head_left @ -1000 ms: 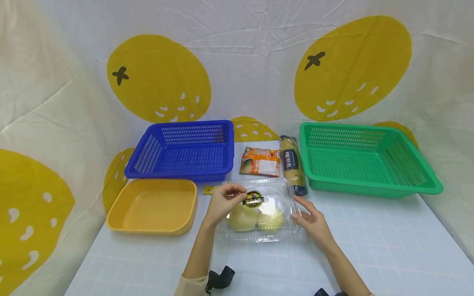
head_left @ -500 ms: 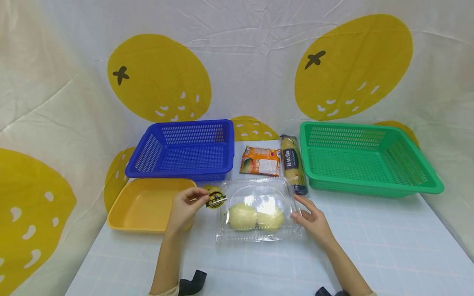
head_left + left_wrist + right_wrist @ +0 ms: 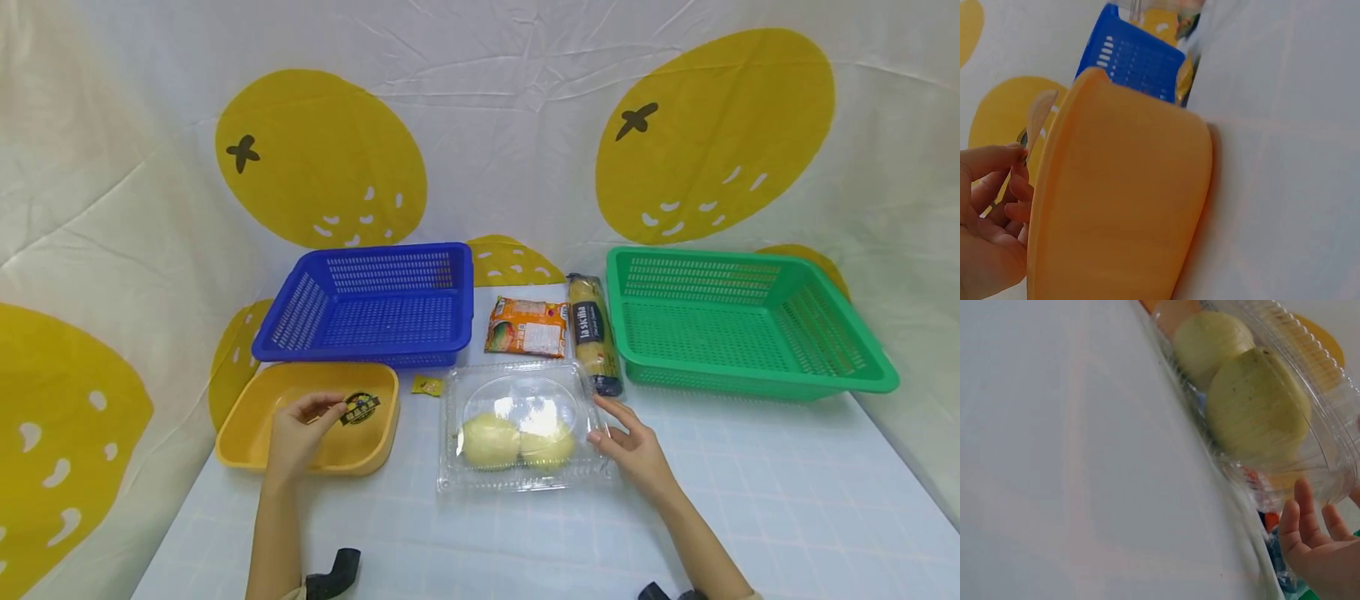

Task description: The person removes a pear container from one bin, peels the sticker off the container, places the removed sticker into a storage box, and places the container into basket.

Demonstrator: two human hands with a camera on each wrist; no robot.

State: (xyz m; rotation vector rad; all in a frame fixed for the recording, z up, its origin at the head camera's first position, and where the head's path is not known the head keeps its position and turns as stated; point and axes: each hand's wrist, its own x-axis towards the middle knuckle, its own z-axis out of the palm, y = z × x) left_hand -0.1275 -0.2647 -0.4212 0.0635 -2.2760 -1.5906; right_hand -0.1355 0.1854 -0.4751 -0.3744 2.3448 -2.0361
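My left hand (image 3: 298,433) is over the yellow basin (image 3: 255,446), pinching a round black-and-yellow sticker (image 3: 361,408) between thumb and fingertips. From the side, the left wrist view shows the sticker (image 3: 1040,119) above the basin's rim. A clear plastic clamshell box (image 3: 517,383) with two pale yellow round fruits (image 3: 491,440) inside sits on the table, its lid down. At the box's right side is my right hand (image 3: 637,458), thumb and index finger touching it. In the right wrist view its fingers (image 3: 1307,515) look fairly straight beside the clear wall.
A blue basket (image 3: 360,354) stands behind the basin, and a green basket (image 3: 750,383) is at the right. Between them lie an orange packet (image 3: 528,327) and a pasta pack (image 3: 595,333). A small yellow wrapped piece (image 3: 427,385) lies left of the box.
My left hand has drawn the sticker off the box lid and carried it left, over the yellow basin. The right hand and the box have stayed in place.
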